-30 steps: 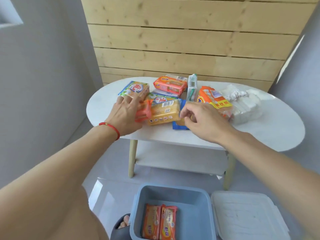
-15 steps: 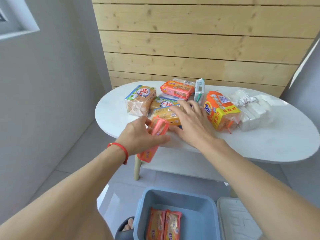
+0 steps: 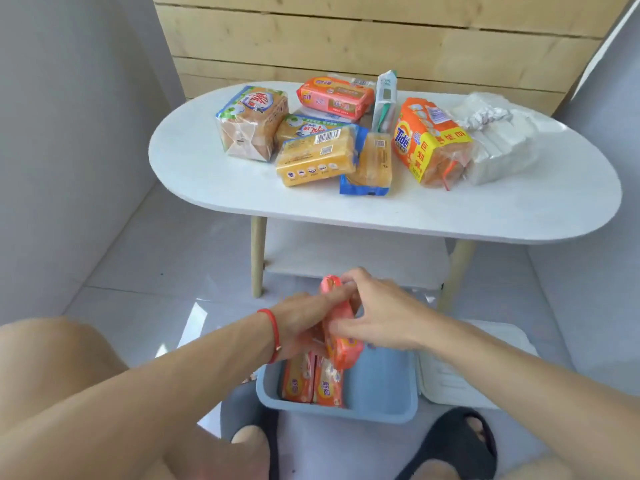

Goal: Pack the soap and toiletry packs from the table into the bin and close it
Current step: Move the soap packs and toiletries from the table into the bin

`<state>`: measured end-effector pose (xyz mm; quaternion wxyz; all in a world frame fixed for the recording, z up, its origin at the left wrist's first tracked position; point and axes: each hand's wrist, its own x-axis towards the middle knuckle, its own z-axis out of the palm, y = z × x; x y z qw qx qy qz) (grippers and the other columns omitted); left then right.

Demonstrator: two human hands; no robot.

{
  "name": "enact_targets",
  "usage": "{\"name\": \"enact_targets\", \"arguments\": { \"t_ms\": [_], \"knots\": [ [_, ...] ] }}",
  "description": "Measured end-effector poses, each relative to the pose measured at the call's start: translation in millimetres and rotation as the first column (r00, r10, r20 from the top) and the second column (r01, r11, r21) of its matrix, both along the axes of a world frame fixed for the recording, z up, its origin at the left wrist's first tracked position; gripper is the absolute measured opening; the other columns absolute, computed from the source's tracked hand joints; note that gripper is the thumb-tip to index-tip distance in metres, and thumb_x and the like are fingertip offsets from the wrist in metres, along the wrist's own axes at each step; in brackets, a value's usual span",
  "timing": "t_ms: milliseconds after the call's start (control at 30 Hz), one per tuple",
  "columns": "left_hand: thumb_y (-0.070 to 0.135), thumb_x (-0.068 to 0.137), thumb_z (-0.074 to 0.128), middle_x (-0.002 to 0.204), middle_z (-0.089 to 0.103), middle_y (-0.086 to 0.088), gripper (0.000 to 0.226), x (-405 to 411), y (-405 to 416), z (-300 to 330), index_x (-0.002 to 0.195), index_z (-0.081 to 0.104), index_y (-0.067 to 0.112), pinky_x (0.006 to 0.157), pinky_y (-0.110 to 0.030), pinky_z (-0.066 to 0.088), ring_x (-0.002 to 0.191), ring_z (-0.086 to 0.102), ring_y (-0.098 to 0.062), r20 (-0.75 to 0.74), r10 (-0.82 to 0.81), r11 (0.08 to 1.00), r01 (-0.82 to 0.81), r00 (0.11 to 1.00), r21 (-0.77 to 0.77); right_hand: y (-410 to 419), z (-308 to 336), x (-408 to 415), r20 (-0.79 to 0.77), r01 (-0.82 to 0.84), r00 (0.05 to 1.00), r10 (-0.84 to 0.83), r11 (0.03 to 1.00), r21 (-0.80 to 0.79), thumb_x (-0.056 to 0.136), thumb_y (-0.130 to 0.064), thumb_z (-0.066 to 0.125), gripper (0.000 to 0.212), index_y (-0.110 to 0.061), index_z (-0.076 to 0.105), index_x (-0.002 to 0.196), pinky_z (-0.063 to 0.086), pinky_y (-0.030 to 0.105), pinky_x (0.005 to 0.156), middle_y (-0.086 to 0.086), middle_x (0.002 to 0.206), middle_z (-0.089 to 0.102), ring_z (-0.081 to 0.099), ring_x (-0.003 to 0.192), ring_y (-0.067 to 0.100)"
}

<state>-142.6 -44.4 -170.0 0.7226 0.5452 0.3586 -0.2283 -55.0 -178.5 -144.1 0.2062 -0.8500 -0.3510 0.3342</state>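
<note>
Both hands meet over the blue bin [image 3: 381, 407] on the floor, below the near edge of the white oval table [image 3: 519, 209]. Left hand [image 3: 304, 323], red string bracelet [image 3: 273, 336] at the wrist, is wrapped around a pink-orange soap pack [image 3: 341, 344] held roughly upright, its lower end dipping into the bin's opening. Right hand [image 3: 377, 318] closes on the same pack from the other side, fingers pinching its upper part; motion blur hides the exact finger contact.

In the bin: two orange soap packs [image 3: 311, 381] standing on edge side by side against the left wall. The bin's right half shows bare blue floor. White lid [image 3: 457, 375] lies flat on the floor just right of the bin, touching or nearly touching its rim; cannot tell which.

On the table, clustered toward the back centre: a clear-wrapped soap multipack with a blue-green label [image 3: 252, 123] at left; a yellow soap pack [image 3: 317, 157] in front of it, leaning on another pack; a single yellow bar on a blue wrapper [image 3: 372, 164] just beside; an orange-pink soap pack [image 3: 336, 97] at the rear; a toothbrush pack [image 3: 384, 98] tilted upright; an orange Tide soap bundle [image 3: 429, 140]; a white wrapped bundle [image 3: 498, 143] at far right, touching the Tide bundle.

Black slippers [image 3: 453, 445] on both feet flank the bin's near edge.
</note>
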Motion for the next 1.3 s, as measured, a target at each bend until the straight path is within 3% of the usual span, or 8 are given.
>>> {"name": "enact_targets", "arguments": {
  "t_ms": [133, 233, 300, 467, 700, 867, 1067, 1300],
  "knots": [
    [0.053, 0.085, 0.061, 0.098, 0.077, -0.015, 0.052, -0.3, 5.1, -48.2, 0.109, 0.066, 0.007, 0.072, -0.039, 0.064, 0.085, 0.075, -0.031, -0.144, -0.117, 0.951, 0.153, 0.983, 0.269, -13.3, -70.7, 1.1, -0.109, 0.221, 0.965, -0.239, 0.962, -0.158, 0.078, -0.037, 0.073, 0.052, -0.023, 0.048, 0.122, 0.062, 0.033, 0.070, 0.000, 0.103, 0.069, 0.071, 0.085, 0.016],
    [0.044, 0.088, 0.052, 0.120, 0.059, -0.012, 0.046, -15.2, 22.8, -88.1, 0.122, 0.054, 0.013, 0.085, -0.041, 0.055, 0.107, 0.057, -0.029, -0.412, -0.358, 0.226, 0.506, 0.838, 0.833, -25.8, -116.5, 3.1, -0.089, 0.200, 0.966, -0.242, 0.921, -0.334, 0.084, -0.027, 0.074, 0.042, -0.011, 0.051, 0.116, 0.061, 0.033, 0.072, 0.004, 0.103, 0.064, 0.069, 0.089, 0.019],
    [0.030, 0.093, 0.047, 0.128, 0.048, -0.013, 0.054, -30.6, 28.2, -109.2, 0.141, 0.035, 0.010, 0.087, -0.041, 0.053, 0.113, 0.050, -0.030, -0.514, -0.273, 0.002, 0.535, 0.813, 0.845, -31.9, -144.9, -0.3, -0.065, 0.208, 0.964, -0.259, 0.881, -0.425, 0.086, -0.025, 0.073, 0.049, -0.005, 0.049, 0.124, 0.057, 0.031, 0.069, 0.005, 0.104, 0.062, 0.069, 0.095, 0.023],
    [0.018, 0.100, 0.036, 0.132, 0.053, -0.022, 0.067, -55.3, 13.8, -149.5, 0.154, -0.002, 0.006, 0.096, -0.048, 0.050, 0.114, 0.060, -0.040, -0.452, -0.128, 0.380, 0.465, 0.883, 0.799, -25.7, -211.7, -17.7, -0.036, 0.397, 0.892, -0.451, 0.818, -0.417, 0.094, -0.015, 0.068, 0.055, -0.001, 0.040, 0.139, 0.055, 0.039, 0.094, 0.017, 0.133, 0.058, 0.060, 0.122, 0.035],
    [0.023, 0.101, 0.044, 0.117, 0.062, -0.019, 0.065, -53.8, 15.0, -149.7, 0.151, 0.003, 0.013, 0.084, -0.039, 0.052, 0.093, 0.062, -0.028, -0.393, -0.074, 0.524, 0.371, 0.916, 0.766, -25.0, -248.3, -18.2, -0.009, 0.272, 0.945, -0.327, 0.799, -0.537, 0.099, -0.004, 0.052, 0.026, -0.007, 0.063, 0.123, 0.052, 0.030, 0.084, 0.011, 0.123, 0.070, 0.068, 0.112, 0.027],
    [0.028, 0.102, 0.045, 0.112, 0.064, -0.015, 0.068, -52.2, 15.1, -156.7, 0.151, 0.000, 0.015, 0.084, -0.036, 0.056, 0.088, 0.064, -0.024, -0.407, -0.047, 0.536, 0.367, 0.912, 0.760, -22.0, -252.1, -22.5, -0.123, 0.162, 0.953, -0.276, 0.811, -0.563, 0.093, -0.019, 0.060, 0.005, -0.017, 0.059, 0.098, 0.049, 0.026, 0.069, 0.002, 0.088, 0.060, 0.068, 0.095, 0.020],
    [0.032, 0.098, 0.050, 0.101, 0.062, -0.011, 0.053, -49.6, 14.8, -153.9, 0.137, 0.020, 0.014, 0.075, -0.038, 0.056, 0.084, 0.063, -0.026, -0.427, -0.013, 0.528, 0.369, 0.904, 0.765, -18.0, -240.0, -22.6, -0.059, 0.091, 0.987, -0.150, 0.818, -0.569, 0.095, -0.023, 0.058, 0.026, -0.018, 0.066, 0.119, 0.052, 0.029, 0.079, 0.005, 0.111, 0.063, 0.063, 0.095, 0.021],
    [0.020, 0.088, 0.053, 0.116, 0.052, -0.008, 0.041, -34.3, 10.8, -99.5, 0.127, 0.042, 0.017, 0.073, -0.040, 0.055, 0.100, 0.051, -0.027, -0.145, -0.079, 0.123, 0.154, 0.986, 0.980, 20.1, -155.1, -7.8, -0.065, 0.066, 0.994, -0.085, 0.966, -0.252, 0.097, -0.027, 0.054, 0.025, -0.009, 0.071, 0.103, 0.059, 0.038, 0.080, 0.005, 0.097, 0.073, 0.072, 0.095, 0.026]
  ]
}}
